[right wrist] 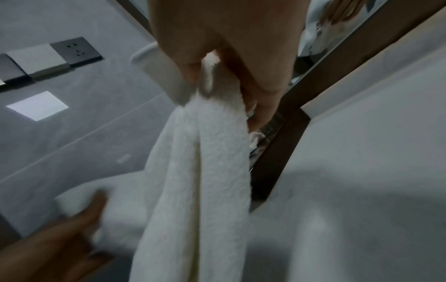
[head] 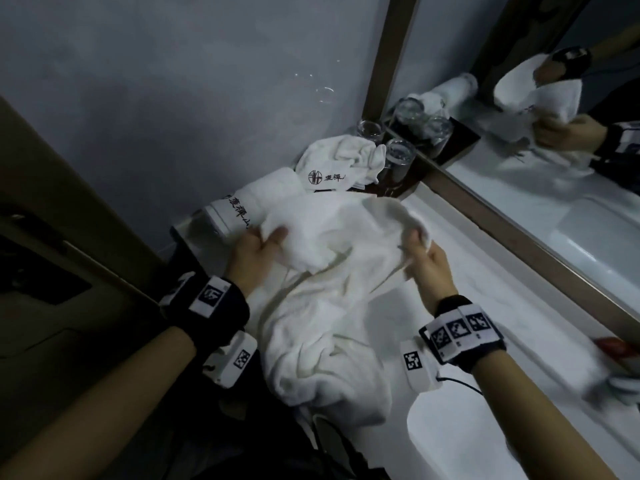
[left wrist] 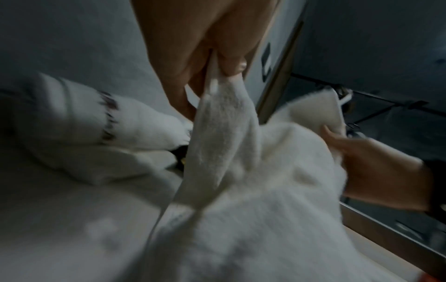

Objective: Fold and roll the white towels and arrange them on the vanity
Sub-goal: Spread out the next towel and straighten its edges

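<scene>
A large crumpled white towel (head: 332, 289) hangs between both hands above the white vanity (head: 485, 289). My left hand (head: 256, 251) pinches its upper edge on the left, thumb over the cloth; the left wrist view shows the towel (left wrist: 224, 124) clamped between thumb and fingers (left wrist: 231, 63). My right hand (head: 426, 258) grips the other end of that edge, the towel (right wrist: 207, 152) bunched in its fingers (right wrist: 263, 85). A rolled towel (head: 256, 199) with black lettering lies at the back left, and a loosely bundled one (head: 343, 161) sits behind it.
Several clear glasses (head: 398, 157) stand on a dark tray (head: 412, 171) in the back corner. A framed mirror (head: 519, 133) runs along the right. The sink basin (head: 457, 438) lies at the front right. A red object (head: 613, 344) sits at the right edge.
</scene>
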`<move>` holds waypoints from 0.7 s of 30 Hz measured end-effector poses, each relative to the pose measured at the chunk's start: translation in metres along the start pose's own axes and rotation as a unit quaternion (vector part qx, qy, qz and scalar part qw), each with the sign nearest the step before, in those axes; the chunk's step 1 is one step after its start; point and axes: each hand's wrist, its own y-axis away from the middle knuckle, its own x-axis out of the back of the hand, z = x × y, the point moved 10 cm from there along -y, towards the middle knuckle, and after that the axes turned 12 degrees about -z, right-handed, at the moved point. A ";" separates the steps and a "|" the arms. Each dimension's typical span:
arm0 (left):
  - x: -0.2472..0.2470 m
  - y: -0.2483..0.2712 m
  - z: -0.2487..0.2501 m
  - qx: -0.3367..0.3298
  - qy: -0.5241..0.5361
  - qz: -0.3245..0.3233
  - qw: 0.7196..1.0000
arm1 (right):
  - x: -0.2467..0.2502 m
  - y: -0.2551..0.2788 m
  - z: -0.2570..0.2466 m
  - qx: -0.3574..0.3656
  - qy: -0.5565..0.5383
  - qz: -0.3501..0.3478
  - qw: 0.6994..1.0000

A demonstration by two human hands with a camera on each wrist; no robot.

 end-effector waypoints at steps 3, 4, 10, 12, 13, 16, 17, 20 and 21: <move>0.051 -0.003 -0.012 0.014 -0.029 0.061 0.998 | 0.025 -0.012 0.016 -0.053 -0.023 0.065 0.996; 0.064 -0.003 -0.016 0.023 -0.053 0.073 0.996 | 0.028 -0.016 0.021 -0.065 -0.029 0.071 0.995; 0.103 -0.015 -0.020 0.040 -0.117 0.080 0.989 | 0.023 -0.045 0.006 -0.080 0.206 0.048 0.974; 0.112 -0.021 -0.014 0.035 -0.134 0.089 0.986 | 0.011 -0.059 -0.005 -0.069 0.274 0.015 0.959; 0.115 -0.024 -0.011 0.033 -0.138 0.095 0.985 | 0.005 -0.066 -0.010 -0.061 0.278 0.006 0.958; 0.117 -0.034 -0.009 0.041 -0.123 0.091 0.987 | -0.005 -0.084 -0.018 -0.045 0.262 0.011 0.964; 0.115 -0.038 -0.009 0.051 -0.129 0.086 0.987 | -0.007 -0.090 -0.017 -0.048 0.254 0.009 0.966; 0.102 -0.040 -0.020 0.087 -0.141 0.066 0.984 | -0.014 -0.098 0.005 -0.123 0.258 -0.033 0.958; 0.096 -0.037 -0.026 0.096 -0.145 0.061 0.983 | -0.013 -0.096 0.017 -0.159 0.280 -0.045 0.946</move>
